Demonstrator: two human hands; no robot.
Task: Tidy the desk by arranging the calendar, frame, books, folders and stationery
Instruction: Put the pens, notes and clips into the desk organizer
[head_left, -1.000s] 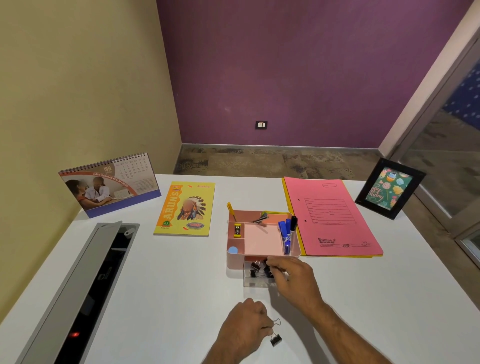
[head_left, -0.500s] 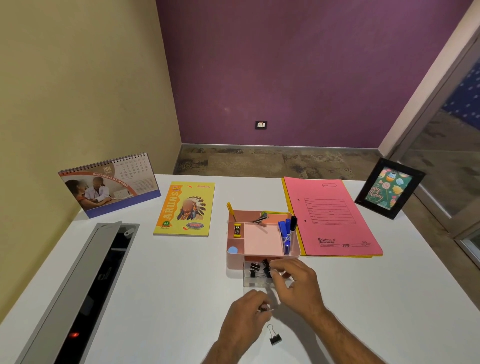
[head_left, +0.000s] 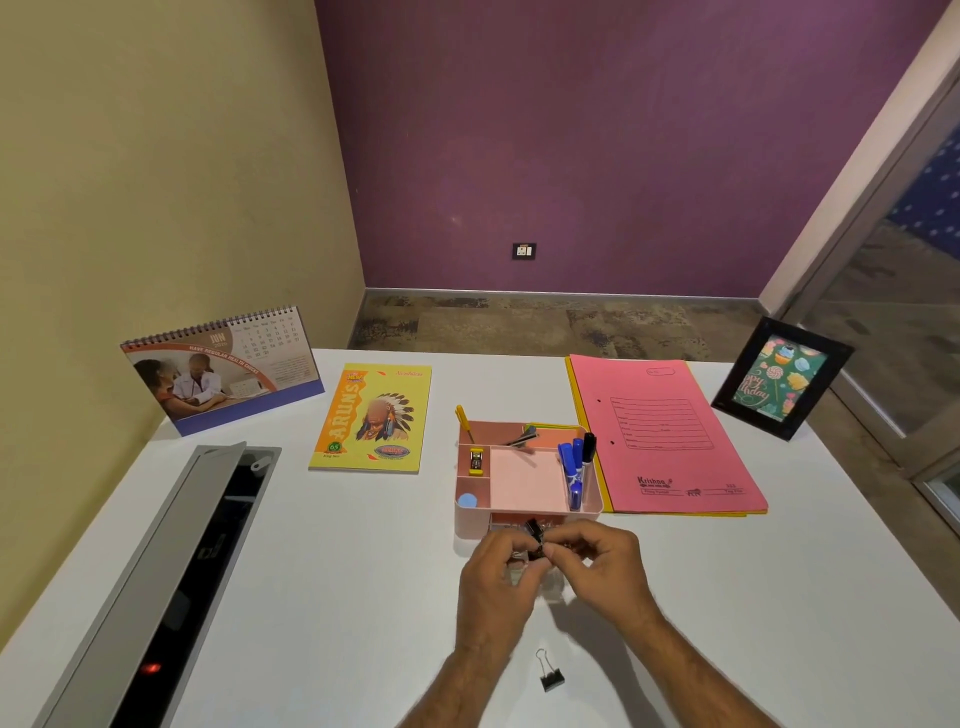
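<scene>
White desk (head_left: 322, 571) under purple wall: calendar (head_left: 223, 369) far left, yellow notebook (head_left: 371, 418), pink organiser (head_left: 524, 478), pink folder (head_left: 665, 431), frame (head_left: 779, 379). Left hand (head_left: 498, 582) and right hand (head_left: 605, 566) together pinch a binder clip (head_left: 535, 540) just before the organiser; a spare clip (head_left: 550, 673) lies nearer.

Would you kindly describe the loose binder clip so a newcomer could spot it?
Start at the white desk, near edge. Below both hands, toward the viewer, a small black binder clip with wire handles lies alone. Unlike the clips at the pink organiser tray, nothing touches it.
</scene>
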